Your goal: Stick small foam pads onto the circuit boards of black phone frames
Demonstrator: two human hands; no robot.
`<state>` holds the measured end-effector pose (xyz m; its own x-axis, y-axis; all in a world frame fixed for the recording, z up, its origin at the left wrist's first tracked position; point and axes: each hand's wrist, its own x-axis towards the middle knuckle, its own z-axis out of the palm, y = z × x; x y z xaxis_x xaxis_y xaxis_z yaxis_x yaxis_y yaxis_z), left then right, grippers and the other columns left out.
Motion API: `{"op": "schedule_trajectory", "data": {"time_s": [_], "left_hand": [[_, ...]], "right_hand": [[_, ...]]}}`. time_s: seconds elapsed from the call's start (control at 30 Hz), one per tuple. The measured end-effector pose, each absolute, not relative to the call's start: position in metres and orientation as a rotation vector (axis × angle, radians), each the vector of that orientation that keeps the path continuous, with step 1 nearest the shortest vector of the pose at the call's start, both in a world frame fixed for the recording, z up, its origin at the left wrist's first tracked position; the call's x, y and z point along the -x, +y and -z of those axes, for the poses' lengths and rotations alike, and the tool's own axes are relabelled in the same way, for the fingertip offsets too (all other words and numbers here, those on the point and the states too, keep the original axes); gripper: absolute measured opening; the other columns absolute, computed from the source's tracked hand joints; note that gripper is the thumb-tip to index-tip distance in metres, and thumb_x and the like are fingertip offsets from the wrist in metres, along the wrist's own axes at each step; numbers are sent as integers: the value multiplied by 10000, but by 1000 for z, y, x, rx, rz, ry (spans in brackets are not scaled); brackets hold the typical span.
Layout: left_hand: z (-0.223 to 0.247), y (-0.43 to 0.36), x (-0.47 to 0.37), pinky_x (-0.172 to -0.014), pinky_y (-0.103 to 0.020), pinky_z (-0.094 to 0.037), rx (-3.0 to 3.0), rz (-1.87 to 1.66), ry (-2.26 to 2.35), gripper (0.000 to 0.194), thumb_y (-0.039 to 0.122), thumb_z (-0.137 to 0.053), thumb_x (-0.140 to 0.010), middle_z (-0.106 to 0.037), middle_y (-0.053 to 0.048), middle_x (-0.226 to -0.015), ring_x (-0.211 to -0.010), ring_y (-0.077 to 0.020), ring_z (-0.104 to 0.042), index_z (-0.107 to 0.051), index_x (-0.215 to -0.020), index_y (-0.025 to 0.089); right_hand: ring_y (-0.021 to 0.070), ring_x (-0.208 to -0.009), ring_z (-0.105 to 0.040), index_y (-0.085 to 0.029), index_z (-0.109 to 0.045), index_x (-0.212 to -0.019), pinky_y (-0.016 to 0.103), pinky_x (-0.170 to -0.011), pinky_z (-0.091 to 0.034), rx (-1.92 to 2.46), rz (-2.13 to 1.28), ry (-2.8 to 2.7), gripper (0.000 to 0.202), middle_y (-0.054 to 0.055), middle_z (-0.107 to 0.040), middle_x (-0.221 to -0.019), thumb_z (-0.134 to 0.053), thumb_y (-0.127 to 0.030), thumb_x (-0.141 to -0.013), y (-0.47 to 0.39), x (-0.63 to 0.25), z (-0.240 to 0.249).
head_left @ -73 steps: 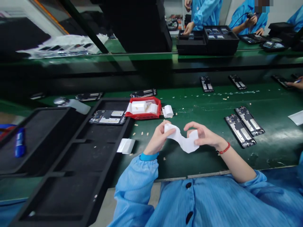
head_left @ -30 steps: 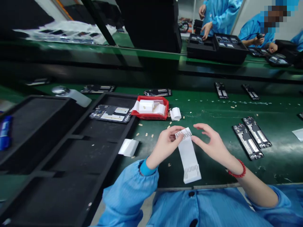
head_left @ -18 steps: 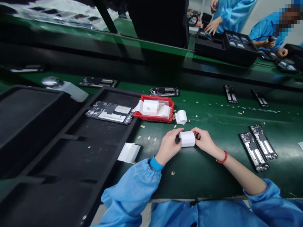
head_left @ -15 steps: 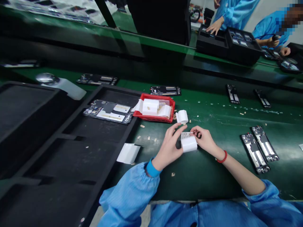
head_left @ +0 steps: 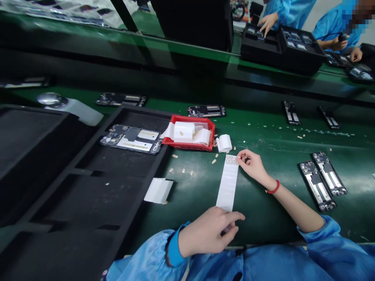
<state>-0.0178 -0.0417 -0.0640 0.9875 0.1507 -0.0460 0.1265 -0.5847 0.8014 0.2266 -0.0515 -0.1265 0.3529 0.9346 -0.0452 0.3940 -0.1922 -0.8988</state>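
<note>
A long white strip of stickers (head_left: 227, 183) stretches over the green bench, with rows of grey oval marks at its far end. My right hand (head_left: 252, 167), wearing a red bracelet at the wrist, pinches the strip's far right corner between thumb and fingertips. At the near end, my left hand (head_left: 209, 230) lies over the strip, its index finger extended and the others curled beneath. The held end is hidden under that hand. A small curled white strip (head_left: 224, 143) stands just beyond, beside a red bin (head_left: 189, 146) filled with curled white strips.
Left is a black compartment tray (head_left: 96, 195) with an opened phone (head_left: 131, 138). Folded white paper (head_left: 158, 190) lies beside it. Two opened phones (head_left: 318, 185) lie right, several more farther back. Beige scraps dot the bench. Co-workers' hands (head_left: 268, 23) are across the partition.
The sticker strip was curled up between my hands and is now pulled out straight. My left hand has moved down toward me, while my right hand stays near the far end.
</note>
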Motion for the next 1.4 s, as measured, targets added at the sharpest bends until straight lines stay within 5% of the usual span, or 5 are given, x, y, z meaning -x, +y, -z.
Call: {"op": "schedule_trajectory", "data": {"time_s": [0.17, 0.33, 0.47, 0.73, 1.4], "left_hand": [[64, -18, 14, -573, -260, -528, -2268, -204, 757, 249, 324, -470, -1027, -745, 9, -735, -589, -165, -711, -655, -1126, 190], [86, 7, -19, -962, -474, -553, -2418, -482, 943, 472, 293, -718, -852, -653, -207, -1331, -1173, -345, -670, -610, -1283, 135], [86, -1, -24, -791, -314, -598, -2525, -562, 632, 173, 191, -567, -973, -762, -38, -858, -782, -187, -728, -706, -871, 205], [40, -30, 3, -849, -403, -587, -2764, -813, 373, 286, 56, -460, -996, -789, -127, -994, -838, -230, -732, -708, -1111, 139], [35, 1, -10, -523, -220, -457, -1707, 15, 276, 376, 400, -577, -962, -683, -21, -638, -576, -133, -555, -776, -772, 143]], "right_hand": [[111, -703, -657, -141, -655, -950, 255, -631, -577, 1615, -821, -1099, 258, 3, -684, -856, -701, -394, -954, -62, -227, 113], [126, -607, -649, -188, -634, -875, 262, -571, -575, 1553, -793, -1077, 339, 20, -689, -735, -722, -515, -883, -83, -230, 100], [157, -692, -702, -207, -621, -856, 296, -635, -604, 1561, -700, -1134, 254, 56, -729, -814, -677, -447, -921, -108, -238, 94], [285, -1285, -639, -247, -656, -1205, 506, -1121, -476, 1585, -404, -1541, 246, 126, -710, -1318, -645, -281, -961, -146, -196, 17], [180, -622, -535, -182, -659, -810, 367, -1047, -557, 1166, 181, -2457, 338, 19, -633, -681, -421, -64, -1019, -127, -195, 14]]}}
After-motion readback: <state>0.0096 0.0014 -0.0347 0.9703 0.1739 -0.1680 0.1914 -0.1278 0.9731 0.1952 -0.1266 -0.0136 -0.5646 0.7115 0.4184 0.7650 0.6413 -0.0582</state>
